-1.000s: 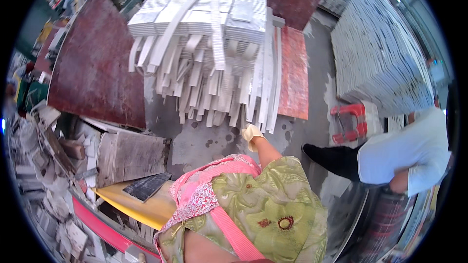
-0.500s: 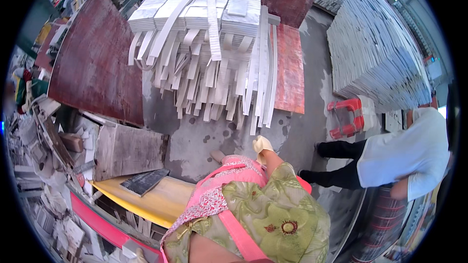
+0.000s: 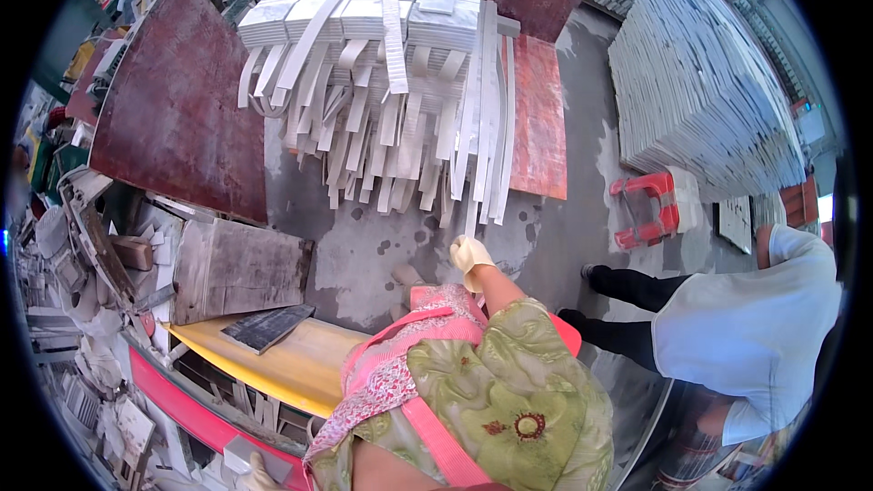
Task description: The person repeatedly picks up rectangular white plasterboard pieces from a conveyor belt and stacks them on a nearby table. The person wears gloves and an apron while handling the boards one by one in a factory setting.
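Observation:
My right hand (image 3: pixel 470 256), in a cream glove, reaches forward with curled fingers. It overlaps the near end of a long white strip (image 3: pixel 471 218); whether it grips that strip I cannot tell. Ahead, many pale flat strips (image 3: pixel 393 141) jut out of a layered stack of white slabs (image 3: pixel 364 14). At the lower left, my gloved left hand (image 3: pixel 261 473) is partly cut off by the picture's edge. Its fingers lie against a pale rectangular block (image 3: pixel 239 453), apparently holding it, beside a red rim.
Dark red boards (image 3: pixel 182 109) lean at the left of the stack. A yellow bench-like piece (image 3: pixel 273 355) and scrap lie near left. At right are a red stool (image 3: pixel 647 209), another tall slab stack (image 3: pixel 700 82) and a bending person in a white shirt (image 3: pixel 741 327).
My right hand has moved left and slightly forward, to the near end of the long white strip. The left hand stays by the pale block. The person at right has shifted slightly.

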A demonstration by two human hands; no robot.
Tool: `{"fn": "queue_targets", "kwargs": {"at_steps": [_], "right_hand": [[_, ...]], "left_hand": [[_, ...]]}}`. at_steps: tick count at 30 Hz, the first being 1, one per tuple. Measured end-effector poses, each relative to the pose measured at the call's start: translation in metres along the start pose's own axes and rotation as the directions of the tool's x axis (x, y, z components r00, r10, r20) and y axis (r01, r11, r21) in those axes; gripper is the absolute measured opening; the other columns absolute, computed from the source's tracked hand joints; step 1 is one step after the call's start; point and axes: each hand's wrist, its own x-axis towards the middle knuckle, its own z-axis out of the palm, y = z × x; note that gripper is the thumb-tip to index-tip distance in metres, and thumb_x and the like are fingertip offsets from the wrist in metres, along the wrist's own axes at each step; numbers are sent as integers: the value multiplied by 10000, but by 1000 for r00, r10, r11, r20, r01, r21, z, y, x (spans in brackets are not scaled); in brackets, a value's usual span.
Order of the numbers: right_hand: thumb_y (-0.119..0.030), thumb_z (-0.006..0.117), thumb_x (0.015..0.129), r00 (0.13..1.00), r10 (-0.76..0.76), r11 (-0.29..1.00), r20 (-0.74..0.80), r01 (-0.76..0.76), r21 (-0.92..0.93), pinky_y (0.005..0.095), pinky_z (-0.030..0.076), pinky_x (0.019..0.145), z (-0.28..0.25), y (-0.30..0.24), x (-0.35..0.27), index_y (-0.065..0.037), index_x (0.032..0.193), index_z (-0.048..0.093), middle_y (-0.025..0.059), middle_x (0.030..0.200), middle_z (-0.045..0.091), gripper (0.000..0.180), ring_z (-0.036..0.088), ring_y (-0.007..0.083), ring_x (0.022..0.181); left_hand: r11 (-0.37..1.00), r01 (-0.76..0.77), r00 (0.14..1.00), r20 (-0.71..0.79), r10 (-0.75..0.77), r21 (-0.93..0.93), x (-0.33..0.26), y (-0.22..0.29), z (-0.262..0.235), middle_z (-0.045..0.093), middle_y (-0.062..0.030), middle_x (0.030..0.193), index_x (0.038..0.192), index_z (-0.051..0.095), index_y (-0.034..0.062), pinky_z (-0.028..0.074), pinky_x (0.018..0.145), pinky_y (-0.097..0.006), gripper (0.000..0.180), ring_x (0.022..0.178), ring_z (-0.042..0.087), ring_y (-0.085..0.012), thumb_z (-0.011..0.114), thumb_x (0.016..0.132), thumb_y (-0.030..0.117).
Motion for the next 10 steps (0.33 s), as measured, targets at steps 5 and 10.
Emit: {"fn": "queue_targets", "kwargs": {"at_steps": [5,10], "right_hand": [[-221,599,925,997,63,998,-55,-63,0,460,553,805,-7,26,-5,-59,976,732,247,977,721,216,703,406,932],[-277,628,920,988,115,993,-104,-114,16,485,552,822,-14,53,-11,-63,1031,716,237,1019,730,257,715,388,967]], "left_hand": [[999,-41,998,38,41,12,0,13,2,633,-196,1244,1436,456,-28,558,881,-421,692,999,659,-296,765,859,196],[985,-168,965,206,159,26,19,66,37,633,-196,1243,1437,455,-24,559,881,-425,683,993,660,-294,758,866,195]]}}
